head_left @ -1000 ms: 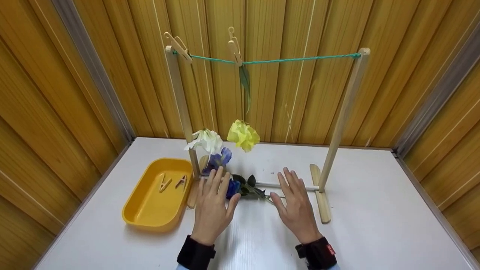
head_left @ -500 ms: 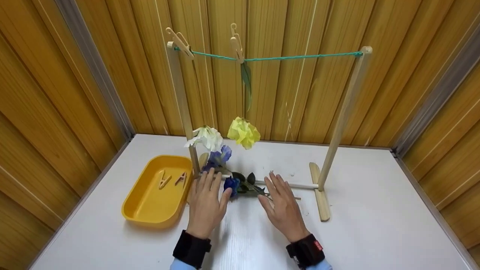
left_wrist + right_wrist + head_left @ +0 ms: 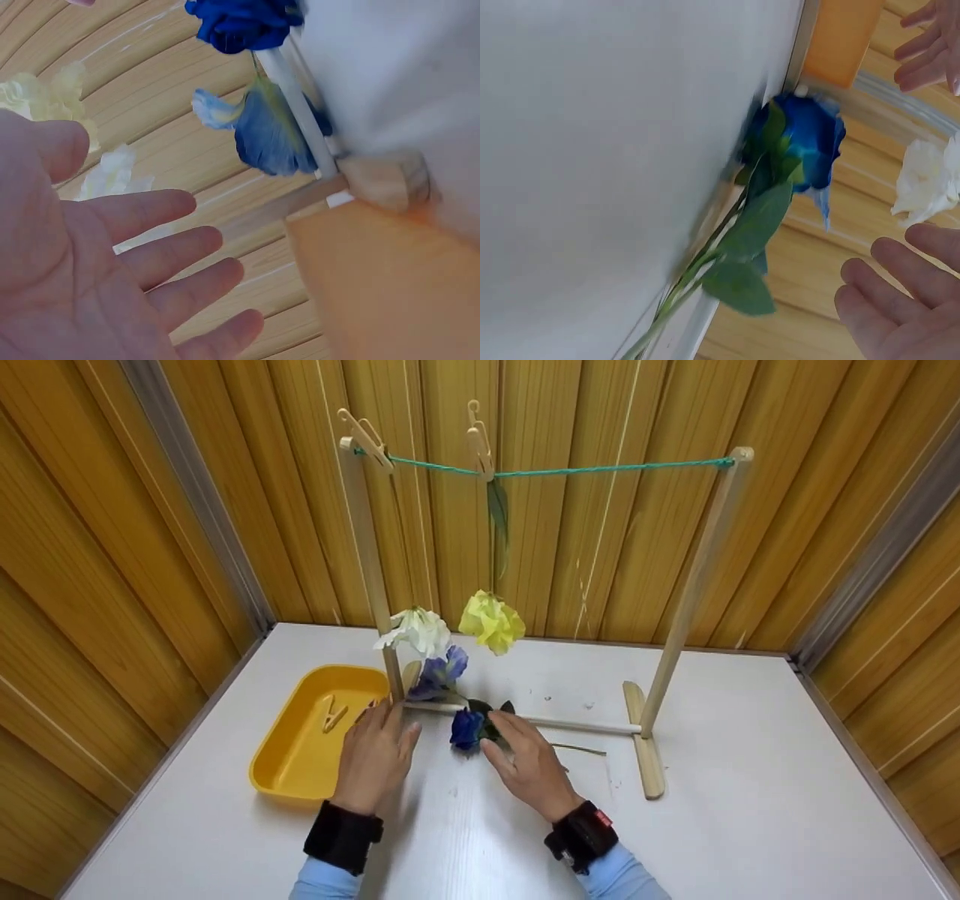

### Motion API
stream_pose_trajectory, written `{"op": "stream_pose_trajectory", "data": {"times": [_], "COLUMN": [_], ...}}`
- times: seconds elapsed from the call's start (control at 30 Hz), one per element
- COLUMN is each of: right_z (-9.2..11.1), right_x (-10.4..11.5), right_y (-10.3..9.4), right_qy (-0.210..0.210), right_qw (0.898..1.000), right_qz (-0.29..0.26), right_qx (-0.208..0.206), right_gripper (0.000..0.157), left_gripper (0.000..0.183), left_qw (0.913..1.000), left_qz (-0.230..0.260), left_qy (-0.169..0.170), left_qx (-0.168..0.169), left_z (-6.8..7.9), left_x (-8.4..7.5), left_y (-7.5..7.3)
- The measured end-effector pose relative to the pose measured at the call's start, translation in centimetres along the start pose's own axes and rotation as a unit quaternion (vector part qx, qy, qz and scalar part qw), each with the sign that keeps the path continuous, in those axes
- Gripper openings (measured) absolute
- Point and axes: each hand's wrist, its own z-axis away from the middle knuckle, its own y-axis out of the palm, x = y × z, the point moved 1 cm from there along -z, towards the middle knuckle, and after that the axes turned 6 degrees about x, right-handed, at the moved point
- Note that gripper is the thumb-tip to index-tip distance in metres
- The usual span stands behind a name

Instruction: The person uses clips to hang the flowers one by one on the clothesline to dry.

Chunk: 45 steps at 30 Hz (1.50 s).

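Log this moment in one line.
left grip: empty, near yellow tray; right grip: empty, near blue rose; hanging: white flower, yellow flower

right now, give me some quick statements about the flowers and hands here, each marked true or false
1. The yellow flower hangs from the green cord. True.
2. The green cord holds three flowers. False: it holds two, the yellow flower and the white flower.
3. The blue rose lies on the white table. True.
4. A clothespin lies in the yellow tray. True.
5. Both hands grip the blue rose. False: the left hand and the right hand hold nothing.
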Motion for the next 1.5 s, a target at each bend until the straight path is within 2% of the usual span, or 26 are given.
{"op": "stream_pose_trajectory", "data": {"times": [0.17, 0.33, 0.43, 0.63, 0.9, 1.17, 1.27, 1.33, 1.43, 1.5], "right_z": [-1.5, -2.7, -3.4, -4.7, -6.2, -7.6, -8.0, -8.2, -8.5, -8.6], "right_x": [0.4, 0.6, 0.7, 1.1, 2.1, 3.5, 4.0, 4.4, 4.7, 4.9], "right_y": [0.3, 0.3, 0.2, 0.3, 0.3, 0.7, 0.8, 0.9, 1.3, 1.5], "right_qy": [0.003, 0.034, 0.037, 0.023, 0.009, -0.002, -0.007, -0.009, -0.009, -0.01], "right_qw": [0.999, 0.995, 0.994, 0.987, 0.989, 0.987, 0.986, 0.986, 0.986, 0.986], "right_qz": [-0.046, -0.081, -0.096, -0.147, -0.137, -0.134, -0.137, -0.135, -0.129, -0.124], "right_qx": [0.018, 0.043, 0.048, 0.055, 0.057, 0.085, 0.095, 0.101, 0.109, 0.113], "right_gripper": [0.041, 0.039, 0.037, 0.032, 0.024, 0.025, 0.028, 0.028, 0.029, 0.029], "left_gripper": [0.046, 0.051, 0.054, 0.057, 0.052, 0.05, 0.047, 0.043, 0.034, 0.032], "left_qw": [0.9984, 0.9937, 0.9896, 0.9787, 0.979, 0.973, 0.9714, 0.9678, 0.9558, 0.9519], "left_qz": [-0.002, -0.02, -0.042, -0.049, -0.07, -0.089, -0.104, -0.129, -0.186, -0.194], "left_qy": [-0.024, -0.039, -0.039, -0.068, -0.051, -0.078, -0.073, -0.058, -0.021, -0.016], "left_qx": [0.051, 0.104, 0.132, 0.187, 0.185, 0.198, 0.201, 0.208, 0.227, 0.237], "left_z": [-0.6, -1.6, -2.3, -4.1, -6.5, -8.3, -8.9, -9.2, -9.4, -9.5], "left_x": [0.9, 1.8, 2.5, 3.7, 4.8, 6.0, 6.5, 6.8, 7.3, 7.6], "left_y": [-1.7, -3.4, -4.5, -6.4, -8.0, -8.2, -8.1, -7.9, -7.6, -7.4]}}
